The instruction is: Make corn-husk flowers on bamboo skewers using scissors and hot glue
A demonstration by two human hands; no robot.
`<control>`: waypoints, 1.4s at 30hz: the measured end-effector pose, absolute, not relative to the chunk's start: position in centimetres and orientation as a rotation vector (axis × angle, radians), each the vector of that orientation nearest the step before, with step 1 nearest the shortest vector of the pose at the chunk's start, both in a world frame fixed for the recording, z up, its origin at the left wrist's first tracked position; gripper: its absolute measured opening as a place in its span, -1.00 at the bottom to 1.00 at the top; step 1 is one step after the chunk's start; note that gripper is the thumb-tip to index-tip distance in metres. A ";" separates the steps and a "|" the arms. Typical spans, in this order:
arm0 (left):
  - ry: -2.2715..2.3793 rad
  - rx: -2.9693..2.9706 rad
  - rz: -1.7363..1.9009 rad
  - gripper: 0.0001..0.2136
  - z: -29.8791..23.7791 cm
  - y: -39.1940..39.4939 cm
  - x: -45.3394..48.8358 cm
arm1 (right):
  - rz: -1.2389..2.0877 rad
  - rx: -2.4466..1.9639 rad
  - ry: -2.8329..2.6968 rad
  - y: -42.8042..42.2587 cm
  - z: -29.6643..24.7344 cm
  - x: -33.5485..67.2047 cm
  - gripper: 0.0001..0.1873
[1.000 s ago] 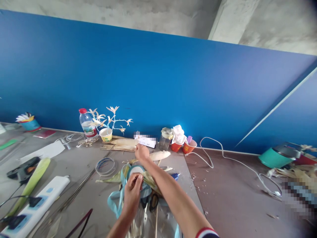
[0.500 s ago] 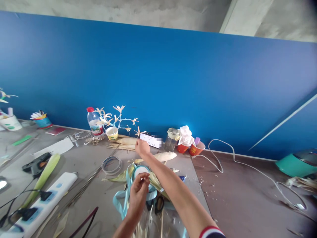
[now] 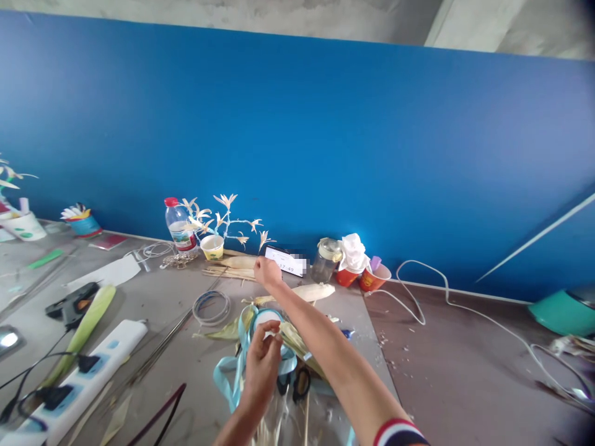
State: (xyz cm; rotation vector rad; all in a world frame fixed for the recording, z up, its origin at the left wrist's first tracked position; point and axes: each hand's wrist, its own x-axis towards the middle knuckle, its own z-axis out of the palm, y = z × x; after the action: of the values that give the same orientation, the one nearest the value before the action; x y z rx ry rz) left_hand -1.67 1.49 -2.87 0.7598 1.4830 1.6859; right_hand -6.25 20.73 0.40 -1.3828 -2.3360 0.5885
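My left hand [image 3: 261,367] is low in the middle, its fingers pinched on the loose end of a light blue ribbon roll [image 3: 264,317] with a white core. The roll lies on a heap of pale corn husks. My right arm reaches forward over the table. My right hand [image 3: 266,271] is closed as a fist around a thin stem topped by a small husk flower [image 3: 266,238], right beside a phone [image 3: 286,261] propped against the blue wall. A pale husk bundle [image 3: 307,292] lies just right of that hand.
Along the wall stand a water bottle [image 3: 177,225], a yellow cup [image 3: 212,246] holding a branch of husk flowers, a glass jar [image 3: 325,259] and red cups [image 3: 372,279]. A power strip [image 3: 93,365], glue gun [image 3: 69,303], wire coil [image 3: 211,308], scissors [image 3: 297,383] and white cable [image 3: 446,297] lie about.
My right hand has risen slightly toward the wall, and the small husk flower now shows above it. My left hand stays pinched at the ribbon roll. The view has shifted.
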 end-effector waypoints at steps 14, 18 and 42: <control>1.475 0.690 1.773 -0.61 -1.9 1.7 -2.1 | 0.580 -1.333 -2.389 18.5 1.8 -1.3 -0.76; 1.469 0.741 1.758 -0.62 -2.2 1.7 -2.1 | 0.556 -1.423 -2.385 18.8 1.4 -1.5 -0.74; 1.516 0.866 1.702 -0.63 -3.5 1.8 -2.4 | 0.675 -1.568 -2.436 18.7 0.1 -3.8 -0.78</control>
State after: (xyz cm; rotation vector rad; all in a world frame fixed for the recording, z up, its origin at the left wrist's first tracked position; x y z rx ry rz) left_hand -2.41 1.78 -3.48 0.8664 1.5158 1.7018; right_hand -3.76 18.72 0.06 -1.5680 -2.4362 0.6750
